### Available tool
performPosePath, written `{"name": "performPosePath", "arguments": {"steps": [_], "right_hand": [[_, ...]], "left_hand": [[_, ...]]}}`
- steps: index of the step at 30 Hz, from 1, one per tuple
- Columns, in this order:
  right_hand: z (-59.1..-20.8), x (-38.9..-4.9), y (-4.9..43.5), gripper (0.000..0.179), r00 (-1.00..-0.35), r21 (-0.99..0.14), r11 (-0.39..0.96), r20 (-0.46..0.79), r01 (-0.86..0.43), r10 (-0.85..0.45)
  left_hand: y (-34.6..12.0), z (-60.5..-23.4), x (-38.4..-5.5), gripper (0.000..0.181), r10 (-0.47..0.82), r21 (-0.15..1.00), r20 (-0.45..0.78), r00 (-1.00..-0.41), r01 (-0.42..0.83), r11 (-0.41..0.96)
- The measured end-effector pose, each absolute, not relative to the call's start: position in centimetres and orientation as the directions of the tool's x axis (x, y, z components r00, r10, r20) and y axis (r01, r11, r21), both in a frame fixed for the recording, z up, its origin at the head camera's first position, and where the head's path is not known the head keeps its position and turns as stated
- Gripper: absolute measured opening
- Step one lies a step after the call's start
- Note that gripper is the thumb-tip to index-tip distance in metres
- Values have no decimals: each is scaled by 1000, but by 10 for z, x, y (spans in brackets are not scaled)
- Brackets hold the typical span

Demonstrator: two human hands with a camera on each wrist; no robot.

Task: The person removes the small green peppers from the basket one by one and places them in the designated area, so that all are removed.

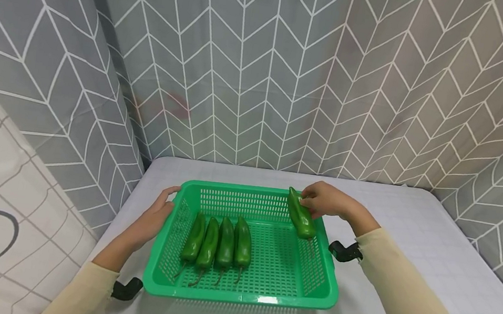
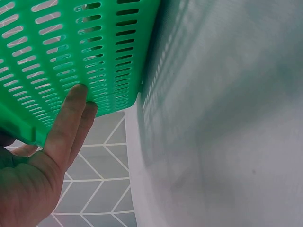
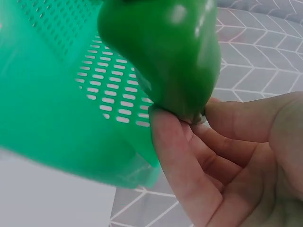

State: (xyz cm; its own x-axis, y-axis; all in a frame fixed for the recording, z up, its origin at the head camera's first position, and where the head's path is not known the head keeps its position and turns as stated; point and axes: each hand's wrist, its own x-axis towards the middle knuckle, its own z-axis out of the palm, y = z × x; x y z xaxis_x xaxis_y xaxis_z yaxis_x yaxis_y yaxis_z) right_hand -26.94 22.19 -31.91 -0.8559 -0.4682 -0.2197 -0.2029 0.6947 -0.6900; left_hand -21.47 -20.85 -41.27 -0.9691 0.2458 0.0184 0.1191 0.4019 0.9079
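Note:
My right hand (image 1: 324,199) pinches a green pepper (image 1: 300,215) over the back right corner of the green plastic basket (image 1: 237,298). Its stem points down toward the front, and its pointed tip toward the back. Up close in the right wrist view, thumb and fingers grip the glossy pepper (image 3: 165,52). My left hand (image 1: 153,221) holds the basket's left rim. In the left wrist view, two fairly straight fingers of that left hand (image 2: 52,156) lie against the slotted outer wall; the thumb is mostly hidden. Several more green peppers (image 1: 218,245) lie side by side in the basket's left half, stems toward the front.
Under the basket is a table with a white cloth (image 1: 404,262). A grey curtain with white zigzag lines (image 1: 267,74) hangs behind it and along both sides. White sheeting with dark lines (image 1: 12,200) is at the left. Black straps (image 1: 345,251) sit at both wrists.

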Motion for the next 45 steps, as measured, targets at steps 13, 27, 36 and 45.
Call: {"name": "performPosePath", "arguments": {"steps": [13, 27, 36, 45], "right_hand": [[-316, -268, 237, 32, -864, -712, 677, -208, -188, -458], [-314, -266, 246, 33, -873, -710, 678, -196, -188, -447], [-309, -262, 265, 36, -878, -722, 669, -194, -174, -438], [-308, -260, 272, 37, -879, -728, 665, -198, -164, -435]], "left_hand": [[-209, -414, -216, 49, 248, 909, 31, -968, 131, 397], [-213, -416, -221, 50, 243, 910, 30, -970, 127, 395], [-209, -418, -221, 49, 248, 915, 20, -969, 118, 386], [-209, -417, -218, 50, 240, 909, 21, -971, 119, 401]]}}
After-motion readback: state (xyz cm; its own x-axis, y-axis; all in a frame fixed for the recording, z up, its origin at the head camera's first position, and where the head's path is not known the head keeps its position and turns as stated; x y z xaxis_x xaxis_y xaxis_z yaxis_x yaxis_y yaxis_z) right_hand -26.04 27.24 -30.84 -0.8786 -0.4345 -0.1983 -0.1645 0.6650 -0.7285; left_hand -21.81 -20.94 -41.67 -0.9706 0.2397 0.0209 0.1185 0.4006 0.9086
